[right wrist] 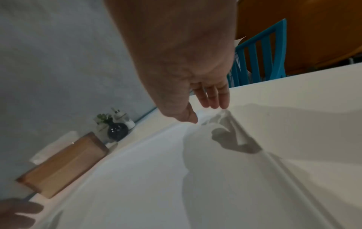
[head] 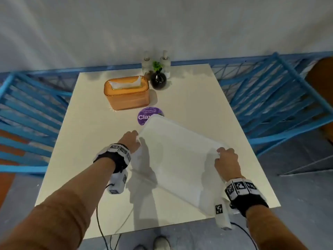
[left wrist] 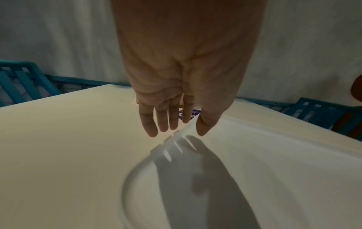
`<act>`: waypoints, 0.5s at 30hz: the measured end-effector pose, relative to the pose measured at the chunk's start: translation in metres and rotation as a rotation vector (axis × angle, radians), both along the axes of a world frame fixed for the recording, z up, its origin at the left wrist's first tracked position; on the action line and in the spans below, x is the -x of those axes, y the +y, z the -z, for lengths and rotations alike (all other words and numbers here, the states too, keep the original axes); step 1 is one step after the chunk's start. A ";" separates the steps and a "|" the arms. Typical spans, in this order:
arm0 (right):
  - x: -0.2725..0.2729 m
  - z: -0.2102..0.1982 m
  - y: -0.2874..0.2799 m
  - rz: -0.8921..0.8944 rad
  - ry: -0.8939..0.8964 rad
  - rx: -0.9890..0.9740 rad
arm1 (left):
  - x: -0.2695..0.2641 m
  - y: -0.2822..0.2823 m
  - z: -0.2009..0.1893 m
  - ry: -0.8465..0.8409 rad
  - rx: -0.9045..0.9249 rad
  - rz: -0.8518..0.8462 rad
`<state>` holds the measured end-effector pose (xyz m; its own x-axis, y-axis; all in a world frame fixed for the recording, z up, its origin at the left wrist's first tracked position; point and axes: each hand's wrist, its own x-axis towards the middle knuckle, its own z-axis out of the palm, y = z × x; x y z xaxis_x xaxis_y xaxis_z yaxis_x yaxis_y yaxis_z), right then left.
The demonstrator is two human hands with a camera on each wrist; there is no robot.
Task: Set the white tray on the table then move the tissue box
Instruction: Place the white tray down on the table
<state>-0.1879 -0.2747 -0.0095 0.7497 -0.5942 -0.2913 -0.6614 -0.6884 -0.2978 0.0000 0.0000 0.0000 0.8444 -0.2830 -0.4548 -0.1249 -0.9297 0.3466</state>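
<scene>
The white tray point(head: 176, 159) lies diagonally over the near right part of the table point(head: 81, 159). My left hand point(head: 134, 139) is at its left rim. In the left wrist view the fingers point(left wrist: 164, 122) hang straight outside the tray point(left wrist: 274, 170), with the thumb over the rim; the left hand point(left wrist: 180, 131) grips nothing. My right hand point(head: 221, 153) hovers at the right rim. There the right hand point(right wrist: 205, 113) shows loose, spread fingers just above the tray point(right wrist: 156, 178). The orange tissue box point(head: 127, 95) stands at the back left, apart from both hands, and shows again as the tissue box point(right wrist: 64, 164).
A purple round sticker point(head: 146, 115) is partly under the tray's far corner. A black vase with a green sprig point(head: 158, 79) and two clear bottles point(head: 146, 62) stand at the table's back edge. Blue chairs point(head: 27, 109) flank the table on both sides. Cables hang off the front edge.
</scene>
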 end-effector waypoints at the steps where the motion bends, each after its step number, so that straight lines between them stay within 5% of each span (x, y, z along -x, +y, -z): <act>1: -0.001 0.001 -0.001 -0.004 0.035 0.056 | -0.002 -0.003 0.001 -0.001 -0.027 0.007; 6: -0.001 0.010 -0.005 0.044 0.109 0.152 | -0.007 -0.013 0.012 -0.043 -0.050 -0.024; 15: 0.013 0.025 -0.011 0.306 -0.118 -0.156 | 0.006 0.011 0.033 -0.127 -0.043 -0.068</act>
<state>-0.2008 -0.2858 -0.0345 0.5776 -0.7516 -0.3186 -0.7848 -0.4036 -0.4704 -0.0062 0.0106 -0.0326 0.9126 -0.2052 -0.3536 -0.1010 -0.9512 0.2915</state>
